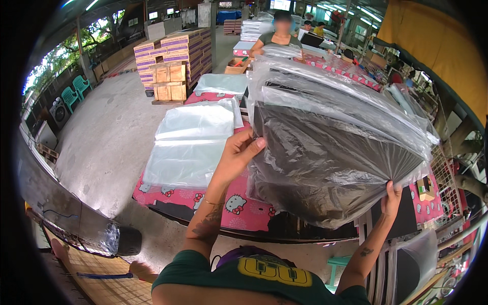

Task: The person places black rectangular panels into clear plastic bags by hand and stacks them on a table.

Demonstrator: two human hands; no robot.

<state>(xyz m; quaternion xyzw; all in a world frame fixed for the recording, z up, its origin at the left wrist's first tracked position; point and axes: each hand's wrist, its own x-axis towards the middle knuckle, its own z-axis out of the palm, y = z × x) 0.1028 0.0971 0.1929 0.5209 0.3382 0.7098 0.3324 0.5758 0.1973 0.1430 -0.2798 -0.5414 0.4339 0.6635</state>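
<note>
My left hand (241, 151) is closed on the left edge of a clear plastic bag (325, 168), thumb on top. A flat black sheet or board shows through the film. My right hand (391, 199) pinches the bag's right side near its lower corner, and creases fan out from those fingers. The bag's near end sags past the table's front edge. Just beyond it lie several more plastic-wrapped dark boards (345, 96) in a layered pile. Left of my left hand, flat clear plastic bags (190, 162) lie stacked on the table.
A pink patterned cloth (239, 218) covers the table. More clear sheets (221, 83) lie farther back. A co-worker (279, 38) stands at the far end. Stacked cartons (173, 53) and a wooden crate (170, 81) stand on the floor at left. A metal rack (447, 183) is at right.
</note>
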